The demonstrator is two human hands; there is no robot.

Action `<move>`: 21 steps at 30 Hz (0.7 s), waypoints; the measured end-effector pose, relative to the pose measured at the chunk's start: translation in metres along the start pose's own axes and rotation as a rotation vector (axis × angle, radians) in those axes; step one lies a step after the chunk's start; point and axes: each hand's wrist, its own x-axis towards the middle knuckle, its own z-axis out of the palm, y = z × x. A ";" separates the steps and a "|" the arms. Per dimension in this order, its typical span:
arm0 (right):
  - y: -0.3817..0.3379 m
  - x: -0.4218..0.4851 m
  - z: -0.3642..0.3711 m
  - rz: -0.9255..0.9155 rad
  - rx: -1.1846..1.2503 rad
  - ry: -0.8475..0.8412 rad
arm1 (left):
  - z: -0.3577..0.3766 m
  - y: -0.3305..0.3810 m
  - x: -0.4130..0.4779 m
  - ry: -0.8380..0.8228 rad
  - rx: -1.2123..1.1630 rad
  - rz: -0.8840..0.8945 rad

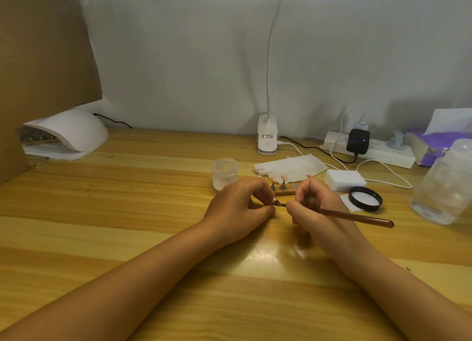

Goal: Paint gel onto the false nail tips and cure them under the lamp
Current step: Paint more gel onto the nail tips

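Note:
My left hand [238,209] pinches a small stand with a pink false nail tip [274,201] on it, just above the wooden table. My right hand [313,208] grips a brown wooden brush [357,217], its tip touching that nail. Behind my hands, two more pink nail tips [278,179] stand upright on small holders along a wooden strip [284,193]. The white curing lamp [69,134] sits at the far left, its opening facing right and forward.
A frosted jar [224,173] stands behind my left hand. White tissue [290,168], a white block [344,180], a black-rimmed lid [365,198], a clear bottle [445,185], a power strip [370,151], a clip lamp base [267,137] and a cardboard panel [38,60] surround the work area.

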 end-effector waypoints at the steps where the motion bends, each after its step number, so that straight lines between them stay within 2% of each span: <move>1: 0.000 0.000 0.000 -0.001 -0.003 0.002 | 0.000 0.000 0.000 -0.001 -0.003 0.003; 5: 0.002 0.001 0.000 0.008 0.023 0.057 | 0.000 0.000 0.000 -0.006 -0.011 0.006; 11: 0.003 0.001 -0.003 0.074 0.237 0.121 | 0.000 -0.001 0.000 -0.008 -0.027 -0.020; 21: 0.003 0.001 0.000 0.040 0.117 0.067 | 0.002 -0.003 0.001 -0.006 -0.036 -0.017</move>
